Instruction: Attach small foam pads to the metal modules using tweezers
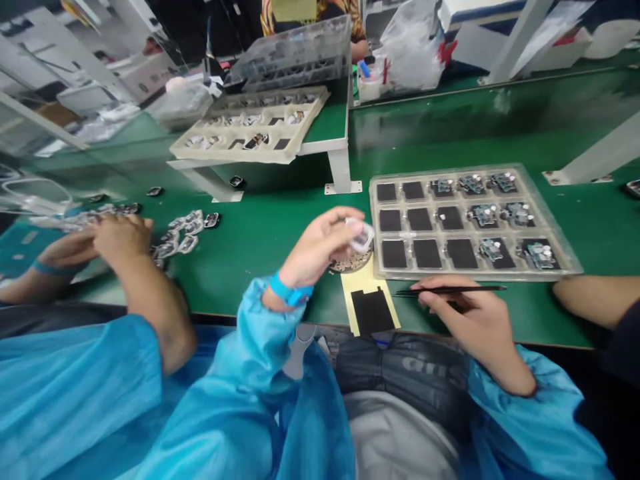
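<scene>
My left hand (325, 243) is closed on a small white-framed part (361, 237), shaped like a rounded-square watch case, held above the bench. Beneath it, partly covered, lies a round dish (353, 261) of tiny pale pieces. A pair of black tweezers (465, 289) rests in the grip of my right hand (467, 310), tips pointing left. Those tips hover near a yellow sheet (352, 303) bearing a black cut-out sheet (373, 311). Just beyond, a clear compartment tray (475, 273) holds small circuit boards (484, 215) in several pockets; other pockets show only black pads.
A raised green shelf (325, 133) carries a cream tray (240, 152) of small parts. At left, a co-worker's hands (120, 237) work beside a cluster of white-framed parts (180, 233). Another person's arm (597, 300) rests at the right edge. A pen cup (370, 87) stands behind.
</scene>
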Demonstrator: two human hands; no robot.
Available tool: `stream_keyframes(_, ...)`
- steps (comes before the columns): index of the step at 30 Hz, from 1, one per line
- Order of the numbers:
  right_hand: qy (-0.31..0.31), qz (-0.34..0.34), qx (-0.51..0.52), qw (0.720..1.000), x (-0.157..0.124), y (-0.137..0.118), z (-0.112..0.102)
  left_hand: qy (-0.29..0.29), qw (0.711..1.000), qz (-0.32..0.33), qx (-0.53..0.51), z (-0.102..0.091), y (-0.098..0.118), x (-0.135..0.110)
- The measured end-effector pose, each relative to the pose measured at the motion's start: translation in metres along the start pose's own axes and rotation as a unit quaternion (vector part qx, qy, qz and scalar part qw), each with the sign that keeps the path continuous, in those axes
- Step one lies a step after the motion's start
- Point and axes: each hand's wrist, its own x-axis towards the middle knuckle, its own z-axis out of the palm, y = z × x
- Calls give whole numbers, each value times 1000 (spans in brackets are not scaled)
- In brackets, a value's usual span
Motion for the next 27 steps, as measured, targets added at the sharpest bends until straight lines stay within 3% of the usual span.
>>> stream_keyframes(2, -18, -26, -27, 999, 4, -7, 11, 7, 1000, -4, 29, -1, -23, -30)
stream_keyframes(4, -17, -56, -68, 996, 8, -10, 20, -34, 996, -23, 78, 1, -44, -50)
stream_keyframes(6, -7, -73, -100, 992, 10, -10, 24, -55, 992, -27, 114, 3, -60, -61)
stream_keyframes(9, -11, -63, -105, 992, 9, -8, 24, -42, 987, -3, 157, 3, -72, -67)
stream_keyframes(15, -24, -24, -88, 996, 7, -7, 20, -101, 957, 11, 272, -6, -68, -61)
stream_keyframes(20, -28, -24, -82, 996, 7, -7, 22, -113, 934, 4, 339, -5, -59, -59)
stream_keyframes(27, -37, -7, -63, 997, 9, -9, 20, -106, 935, -4, 337, -4, -59, -59)
